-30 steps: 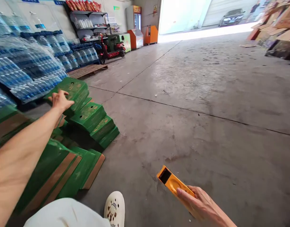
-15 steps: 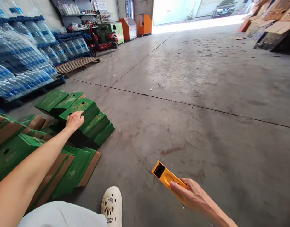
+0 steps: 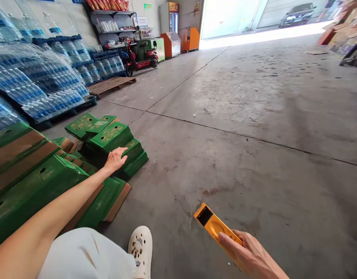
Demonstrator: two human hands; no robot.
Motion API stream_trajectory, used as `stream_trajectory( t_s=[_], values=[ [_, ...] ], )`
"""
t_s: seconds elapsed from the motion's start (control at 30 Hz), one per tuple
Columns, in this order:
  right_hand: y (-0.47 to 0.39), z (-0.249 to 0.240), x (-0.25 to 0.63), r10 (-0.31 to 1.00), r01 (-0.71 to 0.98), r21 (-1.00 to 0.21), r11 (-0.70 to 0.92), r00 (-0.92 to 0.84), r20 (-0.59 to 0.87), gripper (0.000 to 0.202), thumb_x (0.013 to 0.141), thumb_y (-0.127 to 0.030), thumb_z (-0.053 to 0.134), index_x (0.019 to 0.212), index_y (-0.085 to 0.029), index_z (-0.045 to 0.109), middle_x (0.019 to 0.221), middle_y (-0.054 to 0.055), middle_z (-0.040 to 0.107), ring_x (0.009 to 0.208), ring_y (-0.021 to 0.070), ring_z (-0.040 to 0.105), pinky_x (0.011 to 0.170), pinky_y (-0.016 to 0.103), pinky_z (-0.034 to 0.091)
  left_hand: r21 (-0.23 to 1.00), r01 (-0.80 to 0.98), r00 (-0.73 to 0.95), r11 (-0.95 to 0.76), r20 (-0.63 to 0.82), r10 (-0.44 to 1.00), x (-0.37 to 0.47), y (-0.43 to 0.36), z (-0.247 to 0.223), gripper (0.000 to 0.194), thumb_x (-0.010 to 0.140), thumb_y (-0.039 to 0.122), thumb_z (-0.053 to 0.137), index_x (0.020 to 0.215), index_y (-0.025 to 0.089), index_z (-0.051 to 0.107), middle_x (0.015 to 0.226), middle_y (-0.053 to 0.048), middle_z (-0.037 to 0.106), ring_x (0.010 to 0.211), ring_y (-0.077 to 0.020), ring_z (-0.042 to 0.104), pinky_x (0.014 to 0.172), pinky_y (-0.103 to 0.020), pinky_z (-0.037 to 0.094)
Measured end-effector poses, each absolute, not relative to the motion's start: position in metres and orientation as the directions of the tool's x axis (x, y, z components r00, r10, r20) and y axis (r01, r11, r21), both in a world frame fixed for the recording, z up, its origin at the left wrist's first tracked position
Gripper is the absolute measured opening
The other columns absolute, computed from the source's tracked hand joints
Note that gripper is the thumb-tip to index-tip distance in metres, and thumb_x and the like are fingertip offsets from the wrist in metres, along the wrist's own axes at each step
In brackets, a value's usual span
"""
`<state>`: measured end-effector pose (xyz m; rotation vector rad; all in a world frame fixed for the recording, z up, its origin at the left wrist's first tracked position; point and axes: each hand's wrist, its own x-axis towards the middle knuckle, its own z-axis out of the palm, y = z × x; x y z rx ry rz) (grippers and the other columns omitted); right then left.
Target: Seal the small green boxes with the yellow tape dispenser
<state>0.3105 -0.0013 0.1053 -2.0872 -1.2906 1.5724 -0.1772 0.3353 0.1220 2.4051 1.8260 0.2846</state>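
My left hand is over the pile of green cardboard boxes at the left, its fingers apart near the front edge of a box; whether it touches the cardboard is unclear. Nothing is in it. Low and right of centre, my right hand is wrapped round a yellow handheld tool with a dark window at its far end, held above the concrete floor. More green boxes with brown sides lie under and beside my left forearm.
Wrapped water bottles stand at the left, near a wooden pallet. A red scooter and orange cabinets are at the back. Cardboard is piled far right. My shoe stands on the floor.
The view has turned slightly left. My left hand has moved right and nearer, off the top of one green box toward the lower boxes' edge. The yellow tool remains in my right hand.
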Motion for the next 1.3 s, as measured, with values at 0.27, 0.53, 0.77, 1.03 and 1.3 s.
stream_trajectory(
  t_s=[0.27, 0.53, 0.77, 1.03, 1.3],
  values=[
    [-0.013, 0.134, 0.316, 0.813, 0.503, -0.685, -0.526, 0.061, -0.58, 0.06, 0.083, -0.077, 0.057, 0.073, -0.018, 0.062, 0.064, 0.001, 0.055, 0.06, 0.0151, 0.049, 0.053, 0.025, 0.033, 0.562, 0.659, 0.584, -0.5, 0.037, 0.811, -0.066, 0.272, 0.162, 0.054, 0.09, 0.046, 0.058, 0.136, 0.021, 0.069, 0.14, -0.011, 0.07, 0.129, -0.028, 0.065, 0.115, -0.042, 0.049],
    [-0.014, 0.181, 0.3, 0.917, 0.338, -0.854, -0.395, 0.094, -0.387, 0.062, 0.087, -0.078, 0.056, 0.081, -0.017, 0.063, 0.071, 0.002, 0.058, 0.065, 0.015, 0.052, 0.056, 0.024, 0.037, 0.688, 0.606, 0.668, 0.398, -0.713, 0.215, 0.067, 0.116, 0.203, 0.079, 0.071, 0.085, 0.072, 0.117, 0.02, 0.073, 0.127, -0.014, 0.075, 0.116, -0.03, 0.071, 0.083, -0.033, 0.056],
    [-0.028, 0.161, 0.294, 0.977, 0.554, -0.805, -0.212, 0.094, -0.193, 0.05, 0.094, -0.07, 0.054, 0.082, -0.021, 0.056, 0.074, -0.003, 0.054, 0.069, 0.0142, 0.047, 0.064, 0.025, 0.038, 0.71, 0.617, 0.672, 0.34, -0.7, 0.243, 0.092, 0.079, 0.199, 0.083, 0.07, 0.082, 0.075, 0.124, 0.02, 0.07, 0.137, -0.014, 0.071, 0.124, -0.0302, 0.067, 0.086, -0.032, 0.052],
    [-0.097, 0.055, 0.314, 0.932, 0.788, -0.511, -0.343, 0.221, -0.286, 0.036, 0.1, -0.055, 0.054, 0.088, -0.021, 0.056, 0.077, 0.003, 0.06, 0.075, 0.0213, 0.059, 0.073, 0.033, 0.046, 0.663, 0.739, 0.631, 0.12, -0.744, 0.219, 0.075, 0.088, 0.164, 0.068, 0.075, 0.066, 0.075, 0.127, 0.022, 0.071, 0.129, -0.009, 0.074, 0.121, -0.0278, 0.068, 0.081, -0.028, 0.05],
    [-0.12, -0.011, 0.304, 0.939, 0.857, -0.417, -0.303, 0.195, -0.283, 0.03, 0.102, -0.049, 0.055, 0.1, -0.021, 0.063, 0.079, 0.008, 0.071, 0.079, 0.0273, 0.069, 0.09, 0.042, 0.049, 0.661, 0.75, 0.657, -0.031, -0.739, 0.152, 0.093, 0.093, 0.134, 0.075, 0.077, 0.06, 0.067, 0.138, 0.017, 0.067, 0.111, -0.007, 0.077, 0.106, -0.0244, 0.07, 0.076, -0.027, 0.048]
  ],
)
